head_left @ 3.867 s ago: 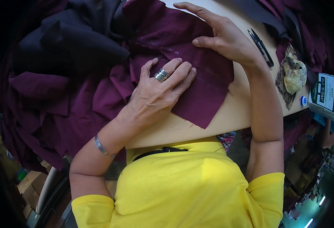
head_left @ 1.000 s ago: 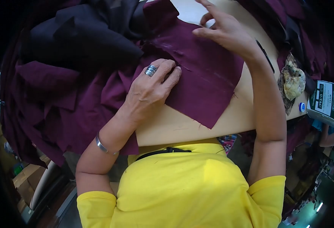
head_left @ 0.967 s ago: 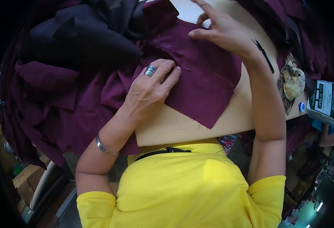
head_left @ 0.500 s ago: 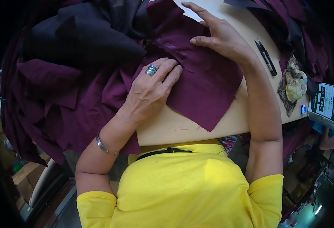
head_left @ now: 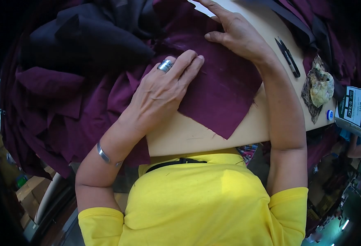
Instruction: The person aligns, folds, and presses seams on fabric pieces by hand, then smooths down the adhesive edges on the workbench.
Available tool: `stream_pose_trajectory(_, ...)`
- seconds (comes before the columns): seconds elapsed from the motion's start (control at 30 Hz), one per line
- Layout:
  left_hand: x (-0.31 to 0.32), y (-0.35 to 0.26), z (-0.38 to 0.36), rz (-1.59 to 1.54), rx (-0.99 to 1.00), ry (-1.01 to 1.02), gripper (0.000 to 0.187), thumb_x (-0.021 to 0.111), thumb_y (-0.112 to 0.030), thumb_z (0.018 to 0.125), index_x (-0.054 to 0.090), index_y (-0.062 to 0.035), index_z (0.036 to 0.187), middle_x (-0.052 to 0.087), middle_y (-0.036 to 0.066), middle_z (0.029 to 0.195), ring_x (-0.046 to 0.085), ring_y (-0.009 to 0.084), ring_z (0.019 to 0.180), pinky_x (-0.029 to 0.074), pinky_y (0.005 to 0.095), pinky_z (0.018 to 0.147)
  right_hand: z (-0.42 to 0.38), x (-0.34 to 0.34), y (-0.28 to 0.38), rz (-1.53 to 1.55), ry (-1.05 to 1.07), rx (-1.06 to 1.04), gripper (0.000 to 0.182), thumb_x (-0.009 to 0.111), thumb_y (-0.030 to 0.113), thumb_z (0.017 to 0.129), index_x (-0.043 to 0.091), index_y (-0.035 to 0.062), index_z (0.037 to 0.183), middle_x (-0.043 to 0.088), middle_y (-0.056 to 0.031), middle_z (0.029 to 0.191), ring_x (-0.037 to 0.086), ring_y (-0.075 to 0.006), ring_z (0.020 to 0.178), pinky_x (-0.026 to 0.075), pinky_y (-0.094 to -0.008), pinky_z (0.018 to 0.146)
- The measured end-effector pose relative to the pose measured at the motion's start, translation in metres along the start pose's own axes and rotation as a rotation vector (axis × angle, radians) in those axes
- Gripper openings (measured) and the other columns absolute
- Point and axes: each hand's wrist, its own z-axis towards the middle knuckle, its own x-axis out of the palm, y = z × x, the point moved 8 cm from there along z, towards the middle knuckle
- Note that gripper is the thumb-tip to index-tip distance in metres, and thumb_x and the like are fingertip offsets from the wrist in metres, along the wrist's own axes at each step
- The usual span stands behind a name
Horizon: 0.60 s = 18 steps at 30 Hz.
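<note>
A maroon cloth piece [head_left: 225,94] with frayed edges lies on the pale table [head_left: 197,137], its pointed corner toward the front edge. On the cloth's left part rests my left hand [head_left: 166,84], ring on one finger, its fingers bent and close together; whatever lies under the fingertips is hidden. Over the upper right of the cloth is my right hand [head_left: 238,35], thumb and fingers spread apart with nothing between them. Its fingertips reach the top edge of the view.
Dark fabric [head_left: 86,41] and more maroon cloth [head_left: 57,119] are heaped at left. At right lie black thread snips [head_left: 287,57], a crumpled yellowish bundle [head_left: 320,88], a small blue-capped item [head_left: 330,115] and a printed box [head_left: 352,108]. Fabric hangs at upper right.
My left hand has moved up and slightly right, its fingers lifting a little. My right hand has shifted slightly up. The cloth has barely moved.
</note>
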Motion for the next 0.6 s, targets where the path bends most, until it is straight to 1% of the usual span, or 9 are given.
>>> stream_pose_trajectory(0.03,0.001,0.0,0.002,0.014,-0.009,0.041,0.053,0.054,0.008,0.065,0.053,-0.0002,0.117,0.048,0.013,0.116,0.054,0.0266,0.096,0.048,0.0329,0.079,-0.001,0.002,-0.005,0.009,0.023,0.052,0.078,0.059,-0.005,0.072,0.025,0.0091,0.14,0.058,-0.0228,0.102,0.057,-0.0313,0.092,0.042,-0.0344,0.087)
stream_pose_trajectory(0.1,0.003,0.002,0.005,0.031,-0.022,0.027,0.052,0.054,0.008,0.065,0.053,-0.0002,0.116,0.049,0.013,0.114,0.055,0.0263,0.093,0.048,0.0326,0.078,-0.002,0.001,-0.007,0.026,0.066,0.151,0.078,0.06,-0.005,0.072,0.025,0.0096,0.14,0.059,-0.0217,0.096,0.057,-0.0302,0.087,0.043,-0.0346,0.084)
stream_pose_trajectory(0.2,0.005,0.003,0.003,0.025,-0.03,-0.01,0.05,0.053,0.007,0.067,0.054,0.0,0.116,0.051,0.013,0.11,0.055,0.0258,0.088,0.049,0.033,0.075,-0.004,0.002,-0.009,0.037,0.18,0.371,0.079,0.061,-0.004,0.071,0.025,0.0093,0.14,0.059,-0.0226,0.099,0.057,-0.031,0.09,0.042,-0.0344,0.086)
stream_pose_trajectory(0.27,0.005,0.003,0.001,0.028,-0.008,-0.037,0.049,0.053,0.005,0.067,0.055,-0.0013,0.116,0.053,0.013,0.108,0.056,0.0252,0.086,0.049,0.0332,0.073,-0.005,0.004,-0.013,0.057,0.19,0.385,0.078,0.061,-0.004,0.071,0.026,0.0085,0.14,0.055,-0.0244,0.111,0.055,-0.0324,0.1,0.04,-0.0341,0.091)
stream_pose_trajectory(0.33,0.004,0.001,0.0,0.051,0.033,-0.062,0.049,0.053,0.004,0.068,0.056,-0.0039,0.116,0.054,0.013,0.106,0.057,0.0242,0.084,0.05,0.0329,0.07,-0.002,0.003,-0.011,0.06,0.16,0.301,0.077,0.061,-0.005,0.071,0.026,0.0077,0.139,0.052,-0.0251,0.119,0.053,-0.0329,0.107,0.038,-0.0337,0.094)
stream_pose_trajectory(0.4,0.002,-0.004,0.0,0.12,0.07,-0.036,0.051,0.054,0.003,0.068,0.056,-0.0081,0.118,0.054,0.014,0.107,0.057,0.0232,0.085,0.05,0.0317,0.069,-0.002,0.001,-0.006,0.041,0.085,0.126,0.075,0.06,-0.005,0.071,0.028,0.0068,0.138,0.049,-0.0247,0.123,0.051,-0.0324,0.11,0.037,-0.0332,0.096)
stream_pose_trajectory(0.5,0.004,-0.011,-0.001,0.227,0.101,-0.034,0.053,0.055,0.002,0.068,0.056,-0.0132,0.119,0.055,0.014,0.108,0.057,0.0223,0.084,0.05,0.03,0.067,-0.002,0.001,-0.006,0.096,0.101,0.12,0.074,0.06,-0.006,0.072,0.029,0.0057,0.138,0.042,-0.0242,0.131,0.046,-0.032,0.118,0.034,-0.0329,0.1)
stream_pose_trajectory(0.53,0.005,-0.012,-0.001,0.265,0.106,-0.04,0.054,0.055,0.002,0.068,0.056,-0.0148,0.12,0.055,0.014,0.109,0.057,0.0221,0.084,0.05,0.0294,0.067,-0.003,0.001,-0.006,0.075,0.093,0.107,0.074,0.06,-0.006,0.072,0.029,0.0058,0.138,0.046,-0.024,0.126,0.049,-0.0317,0.113,0.036,-0.0328,0.098)
stream_pose_trajectory(0.6,0.005,-0.012,-0.001,0.244,0.092,-0.037,0.055,0.055,0.001,0.069,0.055,-0.0148,0.121,0.054,0.014,0.11,0.057,0.0228,0.083,0.05,0.0295,0.068,-0.001,0.001,-0.004,0.036,0.079,0.077,0.074,0.06,-0.006,0.072,0.029,0.0061,0.138,0.053,-0.0238,0.116,0.054,-0.031,0.104,0.039,-0.0328,0.093)
